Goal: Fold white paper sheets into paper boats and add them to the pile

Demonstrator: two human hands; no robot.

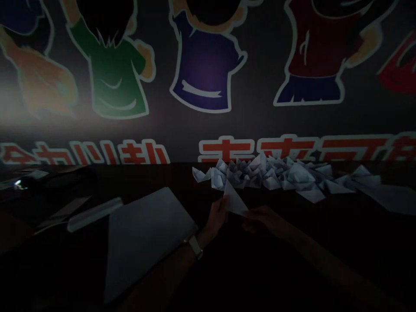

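Observation:
A folded piece of white paper (235, 201), triangular in outline, is held up between my two hands over the dark table. My left hand (217, 215), with a watch (195, 247) on its wrist, pinches the paper along its left edge. At the lower right corner, the fingers of my right hand (261, 218) close on the same paper. Just beyond it lies a heap of folded white paper pieces (300, 172), pointed and boat-like in shape. The dim light hides the finer folds and some of the fingers.
Left of my hands lies a stack of white paper sheets (146, 238). A pale, long narrow object (94, 214) rests beside it. A flat white sheet (394, 198) is at the far right. Behind the table stands a wall with painted cartoon figures (208, 65) and red lettering.

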